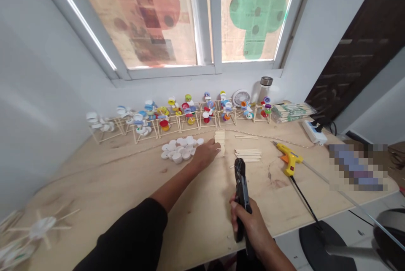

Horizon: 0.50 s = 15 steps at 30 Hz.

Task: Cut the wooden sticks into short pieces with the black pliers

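Observation:
My left hand (pixel 205 155) lies on the plywood table top (pixel 133 182), its fingertips against a row of flat wooden craft sticks (pixel 220 142). Whether it grips them is unclear. Just left of that hand is a cluster of white plastic bottle caps (pixel 179 148). My right hand (pixel 249 224) is shut around a black-handled plier-like tool (pixel 241 186), held upright with its tip pointing away from me. A loose pile of craft sticks (pixel 248 155) lies just beyond the tool's tip.
A yellow hot glue gun (pixel 289 159) lies to the right, its black cord trailing off the table edge. Along the back wall stand several stick frames with colored bottle caps (pixel 186 115). Beyond are a power strip (pixel 314 131), a stick bundle (pixel 292 112) and a glass jar (pixel 265 87).

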Available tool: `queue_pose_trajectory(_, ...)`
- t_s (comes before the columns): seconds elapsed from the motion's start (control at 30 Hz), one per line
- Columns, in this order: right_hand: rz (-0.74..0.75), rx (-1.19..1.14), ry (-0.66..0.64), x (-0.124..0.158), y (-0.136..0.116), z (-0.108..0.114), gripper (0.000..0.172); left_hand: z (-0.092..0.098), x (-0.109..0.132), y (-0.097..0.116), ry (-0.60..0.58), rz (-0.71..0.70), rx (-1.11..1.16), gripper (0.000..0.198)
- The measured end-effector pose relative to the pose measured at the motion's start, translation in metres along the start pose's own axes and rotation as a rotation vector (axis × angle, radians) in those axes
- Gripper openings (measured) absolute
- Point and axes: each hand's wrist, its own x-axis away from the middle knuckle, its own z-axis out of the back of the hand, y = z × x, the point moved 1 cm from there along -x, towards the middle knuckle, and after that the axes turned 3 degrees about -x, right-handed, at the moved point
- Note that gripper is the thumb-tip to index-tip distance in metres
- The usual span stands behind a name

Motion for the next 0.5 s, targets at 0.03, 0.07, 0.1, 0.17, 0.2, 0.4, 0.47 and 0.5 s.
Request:
queue_pose_trajectory(0.03, 0.003, 0.004, -0.004, 0.0, 0.0, 0.0, 0.037, -0.002, -0.002, -0.001, 0.006, -0.006, 0.008, 0.015)
queue_pose_trajectory(0.07, 0.004, 0.01, -0.008, 0.0, 0.0, 0.001, 0.037, -0.004, -0.003, -0.002, 0.013, -0.013, 0.019, 0.015)
queue_pose_trajectory(0.1, 0.005, 0.017, -0.011, 0.0, 0.0, 0.001, 0.036, -0.007, -0.004, -0.003, 0.02, -0.019, 0.031, 0.014)
queue_pose_trajectory(0.17, 0.012, 0.029, -0.015, 0.0, 0.001, 0.002, 0.035, -0.011, -0.004, -0.005, 0.035, -0.029, 0.056, 0.014)
queue_pose_trajectory(0.2, 0.015, 0.033, -0.015, 0.0, 0.001, 0.002, 0.035, -0.012, -0.004, -0.006, 0.045, -0.032, 0.068, 0.014)
queue_pose_trajectory(0.4, 0.004, 0.02, -0.012, -0.001, 0.001, 0.002, 0.036, -0.013, -0.006, -0.011, 0.107, -0.041, 0.141, 0.017)
queue_pose_trajectory(0.47, 0.002, 0.023, -0.009, -0.001, 0.001, 0.001, 0.037, -0.012, -0.008, -0.012, 0.116, -0.053, 0.156, 0.018)
queue_pose_trajectory(0.5, 0.004, 0.029, -0.009, -0.001, 0.0, 0.001, 0.037, -0.012, -0.009, -0.011, 0.115, -0.063, 0.162, 0.018)
